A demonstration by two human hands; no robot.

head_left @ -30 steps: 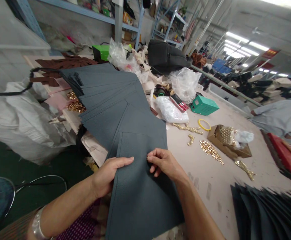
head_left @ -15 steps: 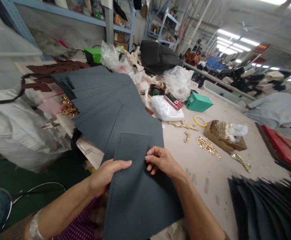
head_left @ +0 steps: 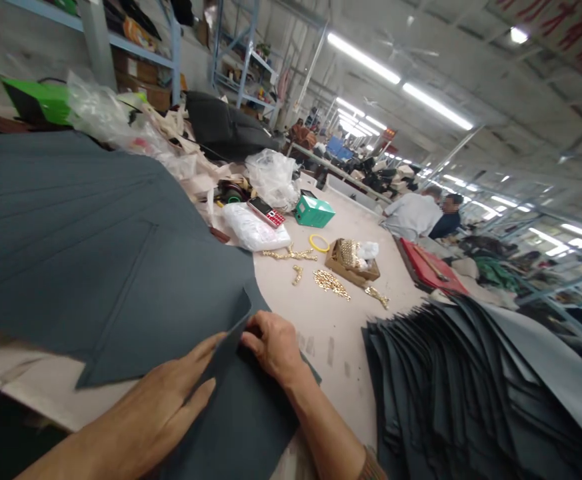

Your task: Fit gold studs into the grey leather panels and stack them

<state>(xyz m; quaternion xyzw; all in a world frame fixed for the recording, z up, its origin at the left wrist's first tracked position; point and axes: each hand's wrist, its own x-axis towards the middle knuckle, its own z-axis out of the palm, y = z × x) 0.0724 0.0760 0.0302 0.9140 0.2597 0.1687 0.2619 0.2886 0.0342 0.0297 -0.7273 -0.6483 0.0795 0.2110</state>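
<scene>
A dark blue-grey leather panel (head_left: 235,413) stands bent and tilted in front of me, its upper corner raised. My left hand (head_left: 171,393) grips its left side, thumb and fingers on either side of the leather. On its right face rest the curled, pinched fingers of my right hand (head_left: 273,343); what lies between those fingertips is hidden. Under and beyond it, more grey leather panels (head_left: 171,293) lie fanned out across the table to the left.
Gold chain pieces (head_left: 331,283), a cardboard box (head_left: 353,267), a yellow tape ring (head_left: 319,243), a teal box (head_left: 315,210) and a red phone (head_left: 267,212) lie beyond. At right stands a stack of dark panels (head_left: 435,380). Two people (head_left: 413,212) are farther back.
My view has swung right. The panel was fairly flat and is now bent up and tilted. My left hand has turned along its edge; my right hand's fingers now press against its right face.
</scene>
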